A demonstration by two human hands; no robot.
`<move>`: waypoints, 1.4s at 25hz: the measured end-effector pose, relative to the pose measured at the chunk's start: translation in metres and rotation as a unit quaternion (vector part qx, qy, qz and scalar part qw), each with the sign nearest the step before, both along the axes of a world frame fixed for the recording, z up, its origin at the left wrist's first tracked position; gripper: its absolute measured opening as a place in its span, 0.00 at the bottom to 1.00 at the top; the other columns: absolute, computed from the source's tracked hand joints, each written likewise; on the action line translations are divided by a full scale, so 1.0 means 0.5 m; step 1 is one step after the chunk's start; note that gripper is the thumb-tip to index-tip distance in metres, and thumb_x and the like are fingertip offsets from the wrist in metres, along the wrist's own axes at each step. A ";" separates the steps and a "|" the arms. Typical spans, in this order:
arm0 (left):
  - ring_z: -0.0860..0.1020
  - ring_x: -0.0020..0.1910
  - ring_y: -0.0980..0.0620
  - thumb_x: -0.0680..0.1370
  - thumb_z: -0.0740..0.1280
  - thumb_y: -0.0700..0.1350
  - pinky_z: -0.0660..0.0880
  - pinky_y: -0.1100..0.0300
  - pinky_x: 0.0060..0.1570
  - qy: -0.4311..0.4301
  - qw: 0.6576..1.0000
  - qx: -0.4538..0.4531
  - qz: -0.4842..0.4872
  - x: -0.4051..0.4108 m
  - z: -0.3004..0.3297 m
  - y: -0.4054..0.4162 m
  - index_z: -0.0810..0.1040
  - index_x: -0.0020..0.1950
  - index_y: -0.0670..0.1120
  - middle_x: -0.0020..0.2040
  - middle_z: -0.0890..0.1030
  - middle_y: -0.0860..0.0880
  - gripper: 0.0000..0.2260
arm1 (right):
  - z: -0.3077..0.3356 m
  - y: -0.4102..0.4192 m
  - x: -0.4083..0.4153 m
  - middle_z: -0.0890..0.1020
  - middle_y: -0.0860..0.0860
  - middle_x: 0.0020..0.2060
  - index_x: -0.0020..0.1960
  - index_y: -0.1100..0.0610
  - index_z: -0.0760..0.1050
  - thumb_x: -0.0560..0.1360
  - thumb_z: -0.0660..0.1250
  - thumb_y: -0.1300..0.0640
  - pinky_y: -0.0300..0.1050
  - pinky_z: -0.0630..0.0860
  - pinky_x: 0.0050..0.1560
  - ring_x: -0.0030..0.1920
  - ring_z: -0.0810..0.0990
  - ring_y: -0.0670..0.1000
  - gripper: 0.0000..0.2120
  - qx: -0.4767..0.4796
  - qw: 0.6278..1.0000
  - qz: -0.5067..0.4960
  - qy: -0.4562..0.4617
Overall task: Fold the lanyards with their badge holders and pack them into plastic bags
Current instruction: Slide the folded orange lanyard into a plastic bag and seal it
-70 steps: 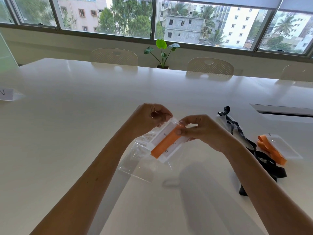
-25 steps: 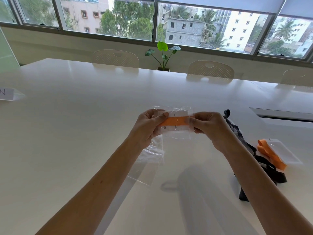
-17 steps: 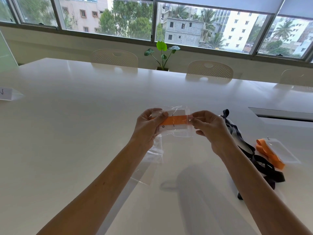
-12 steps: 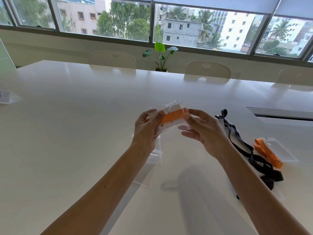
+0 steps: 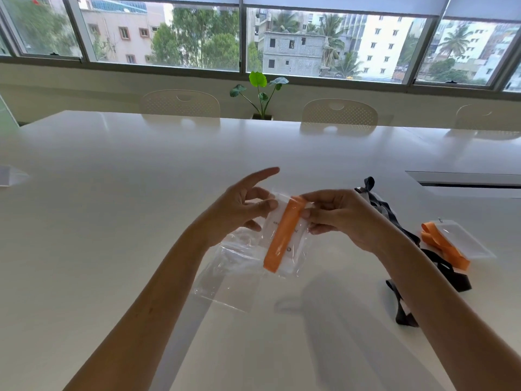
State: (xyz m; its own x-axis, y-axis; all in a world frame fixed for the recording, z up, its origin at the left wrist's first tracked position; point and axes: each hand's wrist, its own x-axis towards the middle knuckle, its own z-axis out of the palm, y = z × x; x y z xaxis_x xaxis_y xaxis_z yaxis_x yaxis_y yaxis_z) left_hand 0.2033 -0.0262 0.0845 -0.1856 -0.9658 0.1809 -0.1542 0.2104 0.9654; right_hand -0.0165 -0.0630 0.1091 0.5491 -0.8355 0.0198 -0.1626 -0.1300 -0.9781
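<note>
I hold a clear plastic bag (image 5: 298,251) above the white table (image 5: 112,221). Inside it are a folded orange lanyard (image 5: 282,235) and its white badge holder. The bag hangs upright, its top between my hands. My right hand (image 5: 344,215) pinches the top right corner. My left hand (image 5: 239,210) pinches the top left edge between thumb and fingers, with the index finger sticking out straight. Under the held bag, spare clear bags (image 5: 225,277) lie flat on the table.
To the right lie black lanyards (image 5: 439,266) and a second orange lanyard (image 5: 445,246) with its clear badge holder (image 5: 470,241). A cable slot (image 5: 465,182) is set into the table at the right. A folded paper (image 5: 11,176) sits at the far left. Chairs and a plant (image 5: 262,91) stand beyond the far edge.
The packed bag has turned from lying sideways between my hands to hanging upright. My left index finger has lifted off and points out straight.
</note>
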 end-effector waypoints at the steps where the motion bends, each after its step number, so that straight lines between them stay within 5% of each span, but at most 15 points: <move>1: 0.82 0.46 0.51 0.71 0.69 0.50 0.79 0.59 0.38 -0.030 0.999 -0.011 -0.007 -0.002 0.000 0.001 0.70 0.63 0.61 0.46 0.80 0.51 0.22 | 0.001 0.004 0.001 0.81 0.62 0.42 0.52 0.55 0.80 0.68 0.70 0.65 0.38 0.81 0.36 0.36 0.83 0.49 0.14 0.004 1.000 0.017 0.004; 7: 0.82 0.43 0.49 0.75 0.67 0.43 0.80 0.58 0.39 -0.075 0.996 -0.036 0.021 -0.002 -0.009 -0.003 0.79 0.50 0.47 0.43 0.82 0.48 0.05 | -0.007 0.007 -0.003 0.80 0.69 0.47 0.52 0.55 0.80 0.65 0.71 0.60 0.39 0.81 0.36 0.40 0.82 0.55 0.15 0.002 0.999 0.045 0.019; 13: 0.83 0.41 0.51 0.76 0.66 0.43 0.81 0.59 0.39 -0.077 0.996 0.034 -0.010 0.003 -0.024 -0.005 0.77 0.49 0.46 0.42 0.82 0.50 0.03 | -0.024 -0.006 -0.007 0.84 0.58 0.43 0.50 0.54 0.81 0.65 0.70 0.59 0.40 0.81 0.37 0.40 0.83 0.52 0.14 0.017 0.999 0.048 0.018; 21: 0.80 0.35 0.50 0.71 0.72 0.40 0.79 0.60 0.37 -0.050 0.998 -0.011 0.036 -0.004 -0.033 -0.010 0.79 0.41 0.44 0.35 0.82 0.47 0.03 | -0.030 -0.026 -0.005 0.86 0.55 0.42 0.47 0.55 0.82 0.67 0.71 0.62 0.41 0.82 0.37 0.42 0.84 0.55 0.09 0.001 0.997 0.071 0.036; 29: 0.81 0.33 0.51 0.71 0.74 0.40 0.79 0.63 0.38 -0.145 0.981 -0.074 0.101 -0.017 -0.037 -0.013 0.83 0.41 0.46 0.33 0.83 0.48 0.02 | -0.041 -0.050 -0.018 0.84 0.50 0.29 0.49 0.64 0.82 0.67 0.73 0.65 0.37 0.81 0.35 0.29 0.82 0.45 0.10 -0.081 0.990 0.048 0.100; 35: 0.82 0.35 0.55 0.72 0.73 0.39 0.79 0.66 0.42 -0.185 0.971 -0.098 0.118 -0.023 -0.011 -0.001 0.84 0.46 0.46 0.37 0.84 0.51 0.05 | -0.013 -0.056 -0.040 0.84 0.50 0.32 0.56 0.57 0.79 0.71 0.70 0.67 0.38 0.81 0.40 0.33 0.83 0.45 0.15 -0.124 0.981 0.074 0.131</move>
